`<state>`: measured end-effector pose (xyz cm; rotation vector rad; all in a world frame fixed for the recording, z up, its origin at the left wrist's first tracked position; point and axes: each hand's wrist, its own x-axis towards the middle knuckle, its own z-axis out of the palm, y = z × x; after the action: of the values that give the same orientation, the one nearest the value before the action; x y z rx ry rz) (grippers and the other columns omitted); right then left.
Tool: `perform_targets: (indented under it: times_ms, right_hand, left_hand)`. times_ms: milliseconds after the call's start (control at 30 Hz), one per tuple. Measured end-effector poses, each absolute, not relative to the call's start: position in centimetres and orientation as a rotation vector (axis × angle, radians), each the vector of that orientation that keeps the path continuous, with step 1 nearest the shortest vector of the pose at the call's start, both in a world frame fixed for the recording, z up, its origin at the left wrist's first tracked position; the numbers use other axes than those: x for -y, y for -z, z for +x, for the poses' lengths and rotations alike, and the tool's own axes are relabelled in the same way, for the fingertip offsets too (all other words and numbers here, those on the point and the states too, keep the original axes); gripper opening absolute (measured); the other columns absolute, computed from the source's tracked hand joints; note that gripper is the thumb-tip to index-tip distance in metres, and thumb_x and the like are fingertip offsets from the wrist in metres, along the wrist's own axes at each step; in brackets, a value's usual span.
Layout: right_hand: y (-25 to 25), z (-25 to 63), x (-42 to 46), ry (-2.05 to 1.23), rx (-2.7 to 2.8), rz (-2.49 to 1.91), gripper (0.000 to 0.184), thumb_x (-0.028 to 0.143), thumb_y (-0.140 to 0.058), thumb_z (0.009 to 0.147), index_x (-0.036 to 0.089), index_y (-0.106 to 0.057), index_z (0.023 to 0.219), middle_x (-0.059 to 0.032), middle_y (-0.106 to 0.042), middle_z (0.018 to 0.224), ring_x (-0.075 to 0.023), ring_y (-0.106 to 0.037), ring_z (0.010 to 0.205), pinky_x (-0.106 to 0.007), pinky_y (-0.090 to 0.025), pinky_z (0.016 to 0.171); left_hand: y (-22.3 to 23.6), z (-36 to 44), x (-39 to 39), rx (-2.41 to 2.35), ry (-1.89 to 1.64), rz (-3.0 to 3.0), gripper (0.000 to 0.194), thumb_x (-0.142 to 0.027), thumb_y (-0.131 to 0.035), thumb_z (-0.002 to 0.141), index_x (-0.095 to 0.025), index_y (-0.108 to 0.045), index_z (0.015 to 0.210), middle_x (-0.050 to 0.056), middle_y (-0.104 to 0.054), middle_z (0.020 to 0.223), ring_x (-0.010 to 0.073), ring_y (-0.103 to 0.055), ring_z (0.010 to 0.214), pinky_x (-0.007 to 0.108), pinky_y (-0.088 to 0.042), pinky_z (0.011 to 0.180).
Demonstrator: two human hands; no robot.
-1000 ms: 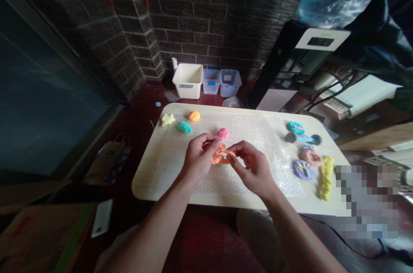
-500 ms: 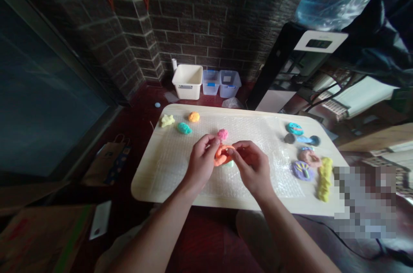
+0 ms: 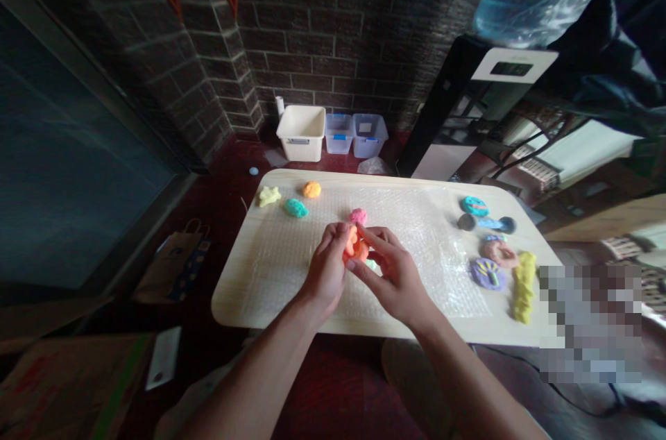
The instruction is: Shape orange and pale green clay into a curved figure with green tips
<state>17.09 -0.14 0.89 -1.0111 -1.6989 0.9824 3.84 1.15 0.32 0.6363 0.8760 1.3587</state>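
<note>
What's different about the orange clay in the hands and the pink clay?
The orange clay is held in the left hand and right hand, while the pink clay rests on bubble wrap. The orange clay looks curled; the pink clay is a roundish lump. Both are brightly coloured.

Shows as a bright orange, clay-like piece (image 3: 356,244), lumpy and rounded, paler toward 12 o'clock and deeper orange toward 5 o'clock. Is held from the 9 o'clock side by the left hand (image 3: 327,265) and from the 3 o'clock side by the right hand (image 3: 393,270), partly hidden between both. Sits roughly at 5 o'clock from the view's centre.
</note>
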Motion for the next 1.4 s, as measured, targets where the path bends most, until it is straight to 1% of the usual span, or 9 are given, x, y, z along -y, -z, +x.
perform_targets:
  times_ms: [133,267,400,600,900,1067,1167,1300,1400]
  right_hand:
    - [-0.7,17.1,0.2,-0.766,1.641,-1.139,0.039,0.030,-0.075,0.093,0.024,-0.074,0.132,-0.0096,-0.068,0.106,-0.0225,-0.068,0.090,-0.038,-0.062,0.077]
    - [-0.5,17.0,0.0,-0.664,1.558,-1.229,0.028,0.029,-0.076,0.090,0.022,-0.078,0.117,-0.0089,-0.073,0.099,-0.0209,-0.070,0.080,-0.035,-0.061,0.071]
    - [-0.6,17.3,-0.4,-0.769,1.394,-1.255,0.027,0.033,-0.076,0.090,0.019,-0.078,0.113,-0.0091,-0.078,0.092,-0.0201,-0.071,0.074,-0.034,-0.059,0.067]
    - [-0.8,17.5,-0.8,-1.008,1.219,-1.096,0.029,0.041,-0.078,0.090,0.019,-0.081,0.108,-0.0087,-0.080,0.093,-0.0173,-0.067,0.066,-0.032,-0.056,0.060]
    - [-0.9,17.8,-0.8,-1.126,1.306,-1.060,0.029,0.043,-0.080,0.089,0.020,-0.082,0.106,-0.0079,-0.077,0.085,-0.0186,-0.068,0.067,-0.034,-0.058,0.061]
    - [-0.4,17.8,-0.6,-1.048,1.441,-1.134,0.030,0.045,-0.075,0.094,0.019,-0.080,0.108,-0.0088,-0.076,0.088,-0.0195,-0.067,0.071,-0.033,-0.058,0.061]
    - [-0.3,17.5,-0.4,-1.042,1.463,-1.139,0.028,0.042,-0.073,0.095,0.019,-0.076,0.110,-0.0082,-0.075,0.091,-0.0187,-0.067,0.073,-0.031,-0.059,0.063]
    - [-0.4,16.9,-0.3,-1.017,1.431,-1.125,0.023,0.039,-0.071,0.097,0.020,-0.069,0.110,-0.0064,-0.073,0.090,-0.0165,-0.065,0.071,-0.028,-0.056,0.058]
    - [-0.6,16.3,-0.2,-1.012,1.388,-1.111,0.028,0.040,-0.072,0.095,0.022,-0.064,0.116,-0.0083,-0.072,0.100,-0.0189,-0.069,0.081,-0.027,-0.059,0.060]
  left_hand:
    - [-1.1,4.8,-0.6,-0.758,-1.341,0.554,0.029,-0.038,-0.071,0.088,-0.021,-0.050,0.077,-0.001,-0.054,0.083,0.0155,-0.057,0.081,0.031,-0.054,0.084]
    - [-0.8,5.3,-0.1,-0.797,-1.341,0.672,0.016,-0.037,-0.066,0.092,-0.021,-0.062,0.091,0.003,-0.065,0.096,0.0194,-0.064,0.095,0.033,-0.054,0.090]
    - [-0.5,5.0,0.0,-1.017,-1.400,1.008,0.025,-0.041,-0.063,0.099,-0.021,-0.074,0.110,0.010,-0.071,0.116,0.0241,-0.066,0.112,0.034,-0.052,0.099]
    - [-1.0,4.0,-0.2,-1.018,-1.414,1.197,0.027,-0.034,-0.071,0.097,-0.019,-0.077,0.119,0.014,-0.072,0.124,0.0248,-0.071,0.112,0.034,-0.057,0.096]
    - [-1.0,3.2,0.0,-1.092,-1.392,1.216,0.021,-0.034,-0.075,0.093,-0.017,-0.078,0.105,0.011,-0.078,0.102,0.0221,-0.075,0.089,0.031,-0.060,0.081]
    - [-0.9,3.3,0.4,-1.130,-1.407,1.229,0.029,-0.033,-0.072,0.095,-0.021,-0.076,0.121,0.012,-0.078,0.115,0.0248,-0.074,0.097,0.033,-0.059,0.085]
    - [-0.9,3.2,0.5,-1.191,-1.409,1.356,0.027,-0.031,-0.069,0.097,-0.023,-0.078,0.121,0.012,-0.077,0.119,0.0265,-0.073,0.101,0.035,-0.057,0.089]
    - [-1.0,3.3,0.3,-1.266,-1.390,1.408,0.024,-0.032,-0.064,0.100,-0.022,-0.077,0.116,0.012,-0.078,0.113,0.0254,-0.073,0.097,0.034,-0.056,0.086]
    - [-1.1,3.3,0.1,-1.275,-1.399,1.319,0.023,-0.036,-0.061,0.101,-0.020,-0.075,0.111,0.011,-0.079,0.102,0.0233,-0.073,0.087,0.032,-0.056,0.078]
